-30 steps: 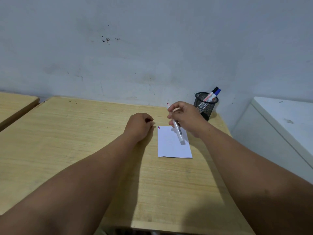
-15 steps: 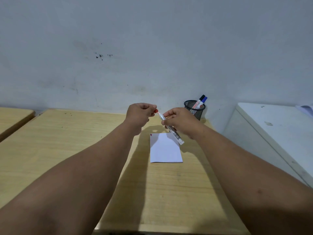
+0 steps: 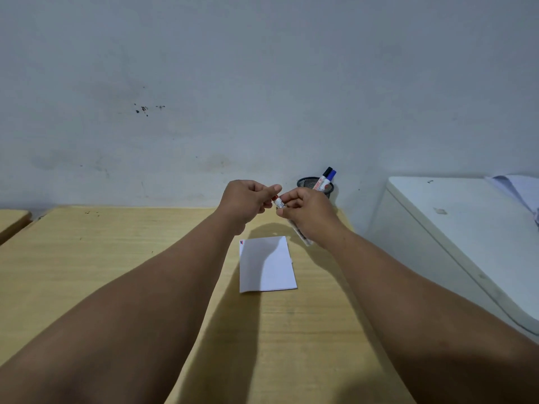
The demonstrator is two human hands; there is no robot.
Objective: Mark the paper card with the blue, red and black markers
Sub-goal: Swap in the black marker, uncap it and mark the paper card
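Right hand (image 3: pixel 306 214): I grip the red marker (image 3: pixel 280 203).
Left hand (image 3: pixel 248 199): I pinch its tip end.
Card (image 3: pixel 266 265): below my hands, on the desk (image 3: pixel 87 258).
Wall (image 3: pixel 262 83): behind.

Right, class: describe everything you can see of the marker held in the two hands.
The marker has a white barrel with dark print and a red band near its upper end. It is held tilted in the air above the table, beyond the paper card. The right hand wraps its middle, with the lower end poking out below; the left hand pinches the upper end, hiding any cap.
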